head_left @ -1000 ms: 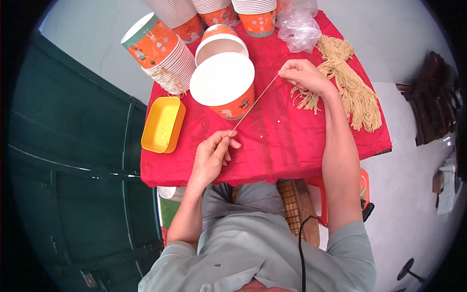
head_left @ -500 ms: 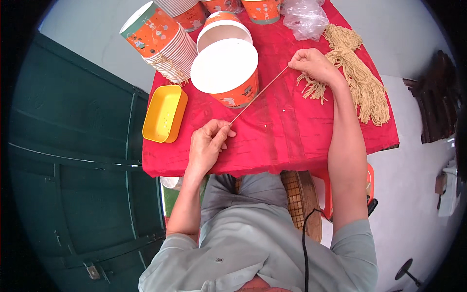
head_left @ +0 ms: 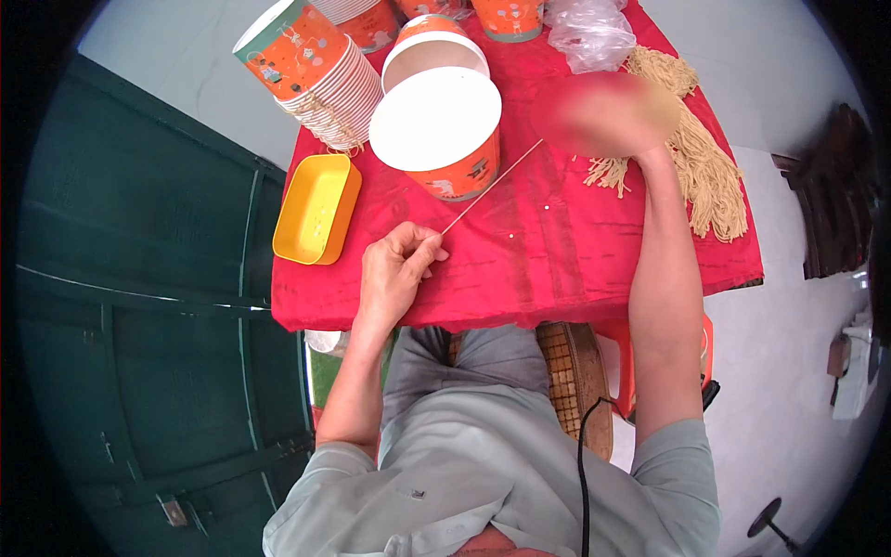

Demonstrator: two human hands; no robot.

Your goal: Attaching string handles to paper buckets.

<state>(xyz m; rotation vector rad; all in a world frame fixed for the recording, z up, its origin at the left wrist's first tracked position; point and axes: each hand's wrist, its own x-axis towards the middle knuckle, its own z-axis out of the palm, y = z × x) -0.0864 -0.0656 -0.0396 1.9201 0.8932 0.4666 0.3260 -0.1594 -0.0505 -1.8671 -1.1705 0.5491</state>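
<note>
My left hand (head_left: 394, 274) is closed in a pinch on one end of a thin beige string (head_left: 492, 188), low over the red cloth. The string runs straight up to the right, past an orange printed paper bucket (head_left: 455, 167) with a white round top. Its far end reaches a blurred patch covering my right hand (head_left: 608, 116), so those fingers are hidden. Beside the right hand lies a thick bundle of beige strings (head_left: 710, 181). Behind the front bucket, another paper bucket (head_left: 434, 51) lies tilted with its pale inside showing.
A yellow plastic tray (head_left: 348, 200) with small bits inside sits at the left. Behind it leans a stack of nested paper buckets (head_left: 320, 70), strands hanging from its rims. More buckets (head_left: 510, 19) and a clear plastic bag (head_left: 591, 37) stand at the back of the red-covered table (head_left: 575, 269).
The view has shifted slightly. My left hand keeps its pinch on the string, which stays straight. The right hand, earlier seen pinching the string's far end, is now blurred over.
</note>
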